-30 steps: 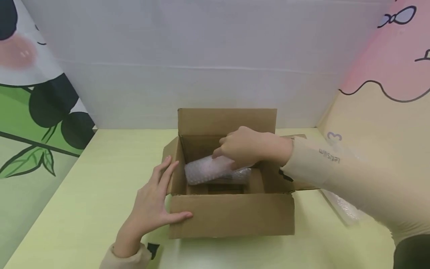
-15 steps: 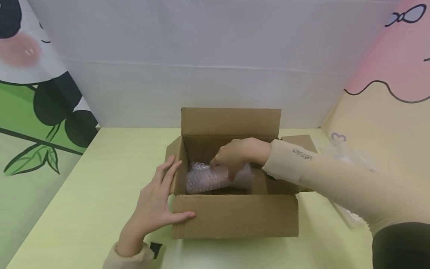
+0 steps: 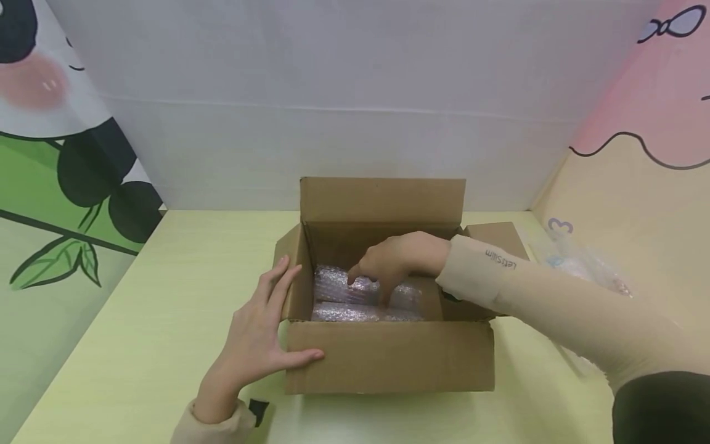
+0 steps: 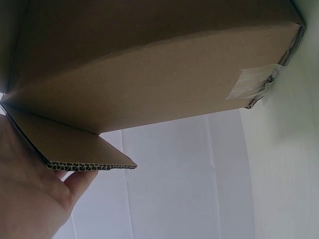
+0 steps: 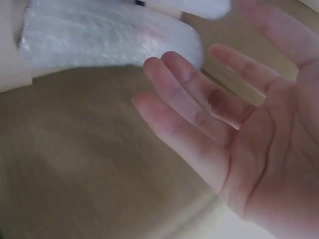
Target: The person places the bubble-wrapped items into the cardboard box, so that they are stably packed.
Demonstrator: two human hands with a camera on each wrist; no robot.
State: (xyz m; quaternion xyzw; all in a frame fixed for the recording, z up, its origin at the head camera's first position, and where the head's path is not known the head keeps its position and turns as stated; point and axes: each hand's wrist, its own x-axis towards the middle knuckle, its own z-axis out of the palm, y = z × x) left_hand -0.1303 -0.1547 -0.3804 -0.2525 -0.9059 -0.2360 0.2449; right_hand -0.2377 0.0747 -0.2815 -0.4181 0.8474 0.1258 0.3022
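An open cardboard box (image 3: 388, 359) stands on the table with its flaps folded out. Two bubble-wrapped packages lie side by side inside it, one behind (image 3: 333, 285) and one along the front wall (image 3: 344, 312). My right hand (image 3: 400, 258) reaches down into the box over them. Its fingers are spread and loosely bent around nothing in the right wrist view, just apart from a bubble-wrapped package (image 5: 109, 37). My left hand (image 3: 248, 342) steadies the box at its front left corner, fingers along the left flap (image 4: 70, 137) and thumb extended onto the front flap.
Clear plastic packaging (image 3: 590, 265) lies on the table right of the box, partly hidden by the right sleeve. A white sheet (image 3: 355, 148) hangs behind the pale yellow table (image 3: 183, 296). Painted panels stand on both sides.
My right hand has lowered a bubble-wrapped package into the front of the box and let go of it. The package behind it has come into view. The left hand stays on the box.
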